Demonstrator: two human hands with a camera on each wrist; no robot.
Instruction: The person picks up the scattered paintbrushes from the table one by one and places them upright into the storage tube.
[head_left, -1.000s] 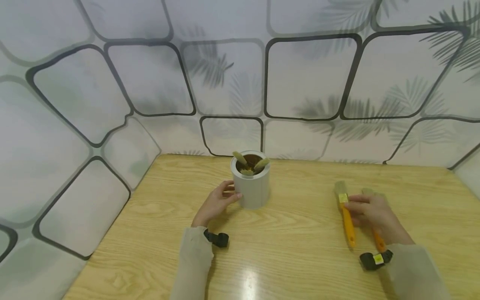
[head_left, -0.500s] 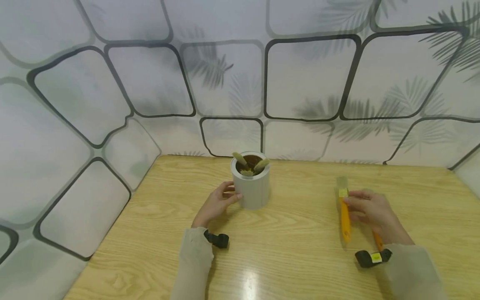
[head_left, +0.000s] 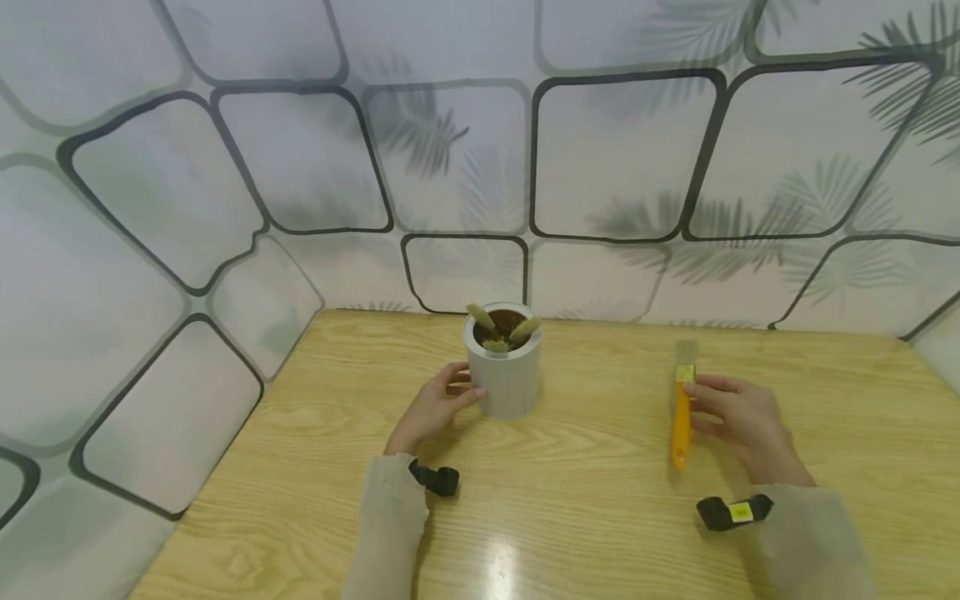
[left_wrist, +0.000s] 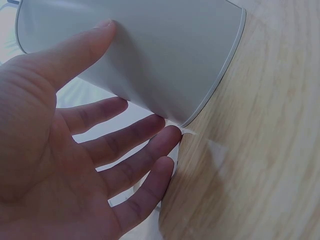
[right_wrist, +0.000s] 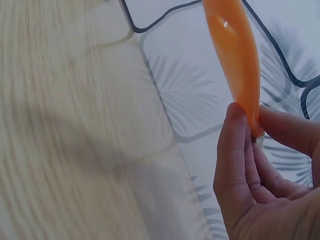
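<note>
In the head view, a grey cylindrical pot (head_left: 506, 387) with a brown inside stands upright, several pale tips (head_left: 480, 316) poking above its rim. My left hand (head_left: 437, 406) rests at the pot's left side. Up close in the left wrist view, the thumb (left_wrist: 82, 52) lies along the grey wall and the other fingers are spread, tips at its edge. Over on the right, my right hand (head_left: 741, 417) pinches an orange-handled paintbrush (head_left: 681, 425) near its yellow-labelled collar, bristles pointing away from me. The right wrist view shows the orange handle (right_wrist: 235, 60) rising from between thumb and fingers.
Both hands work over a light wooden table (head_left: 585, 492). A patterned wall (head_left: 622, 158) with dark rounded outlines and leaf shapes stands along its far edge and left side. Each wrist wears a small black camera.
My right hand has shifted slightly left and away from me with the paintbrush. The other orange handle and pale bristles seen by that hand are out of sight. My left hand and the pot stay put.
</note>
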